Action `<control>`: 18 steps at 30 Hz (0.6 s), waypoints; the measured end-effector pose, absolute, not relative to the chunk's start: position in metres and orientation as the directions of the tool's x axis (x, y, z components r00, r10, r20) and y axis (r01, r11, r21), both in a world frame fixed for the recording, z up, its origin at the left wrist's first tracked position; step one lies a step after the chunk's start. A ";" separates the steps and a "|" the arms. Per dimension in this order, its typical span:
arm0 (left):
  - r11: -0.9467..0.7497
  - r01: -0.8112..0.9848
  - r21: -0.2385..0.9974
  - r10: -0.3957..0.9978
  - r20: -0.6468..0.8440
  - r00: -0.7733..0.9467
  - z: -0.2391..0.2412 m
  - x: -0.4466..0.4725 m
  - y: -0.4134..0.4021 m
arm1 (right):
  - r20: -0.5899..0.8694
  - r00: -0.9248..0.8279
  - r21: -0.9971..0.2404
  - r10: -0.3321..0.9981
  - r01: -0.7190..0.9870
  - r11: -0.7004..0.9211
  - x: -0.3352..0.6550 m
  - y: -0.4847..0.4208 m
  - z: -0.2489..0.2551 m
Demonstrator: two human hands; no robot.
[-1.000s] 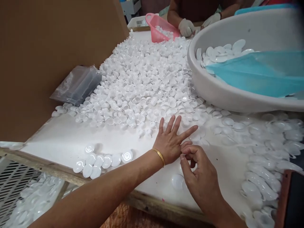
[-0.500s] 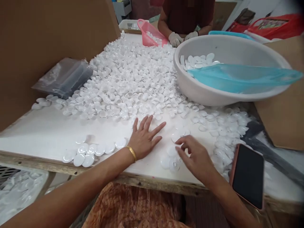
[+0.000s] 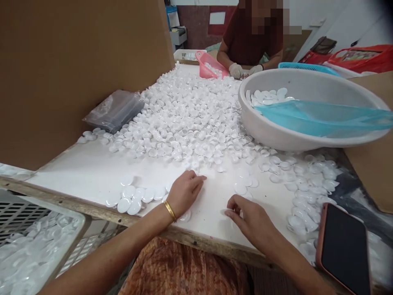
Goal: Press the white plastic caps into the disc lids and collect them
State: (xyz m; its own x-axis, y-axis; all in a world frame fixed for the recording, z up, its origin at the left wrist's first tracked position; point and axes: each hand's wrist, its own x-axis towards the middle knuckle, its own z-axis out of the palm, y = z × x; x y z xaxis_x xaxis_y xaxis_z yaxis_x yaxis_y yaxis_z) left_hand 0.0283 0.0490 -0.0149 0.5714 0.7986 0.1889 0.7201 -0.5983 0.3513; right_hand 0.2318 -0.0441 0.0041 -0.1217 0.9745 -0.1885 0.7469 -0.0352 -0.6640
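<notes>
My left hand (image 3: 184,190), a gold bangle on its wrist, rests on the white table (image 3: 86,176) with its fingers curled, the fingertips at the near edge of the big heap of small white plastic caps (image 3: 190,119). A flat white disc (image 3: 185,216) lies under its wrist. My right hand (image 3: 248,221) hovers low over the table to the right, thumb and fingers pinched together; what they hold is hidden. Flat white discs (image 3: 242,184) lie just beyond it. A short row of discs (image 3: 135,196) sits left of my left hand.
A large white basin (image 3: 276,131) with discs and a blue plastic sheet stands at the right. A phone (image 3: 344,246) lies at the near right edge. A clear bag (image 3: 115,110) leans by the cardboard wall (image 3: 76,61). A gloved person (image 3: 245,67) works at the far end beside a pink scoop (image 3: 207,65). A crate (image 3: 33,246) of discs sits lower left.
My left hand went from spread flat to curled and drew back toward the table's near edge. My right hand also moved nearer, staying pinched. The camera view shifted.
</notes>
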 end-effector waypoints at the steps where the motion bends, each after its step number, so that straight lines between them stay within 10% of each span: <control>1: -0.559 0.743 0.368 0.828 0.202 0.523 -0.013 0.026 0.055 | -0.210 -0.067 -0.699 0.975 0.708 -0.102 0.232 -0.040 0.005; 8: -0.545 0.808 0.223 0.838 0.171 0.518 -0.005 0.034 0.079 | -0.249 0.119 -0.938 0.961 0.217 -0.270 0.215 0.002 0.010; 18: -0.350 0.773 0.529 0.918 0.027 0.396 -0.002 0.041 0.054 | -0.434 0.056 -0.899 0.899 -0.086 -0.429 0.197 0.016 -0.012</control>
State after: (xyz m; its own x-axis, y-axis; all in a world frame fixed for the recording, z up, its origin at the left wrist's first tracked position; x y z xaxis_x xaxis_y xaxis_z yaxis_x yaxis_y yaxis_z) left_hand 0.0411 0.0538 -0.0024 0.3963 0.9177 0.0274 0.7729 -0.3496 0.5295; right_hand 0.1972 0.0158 -0.0120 0.0561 0.8990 -0.4343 -0.0864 -0.4290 -0.8992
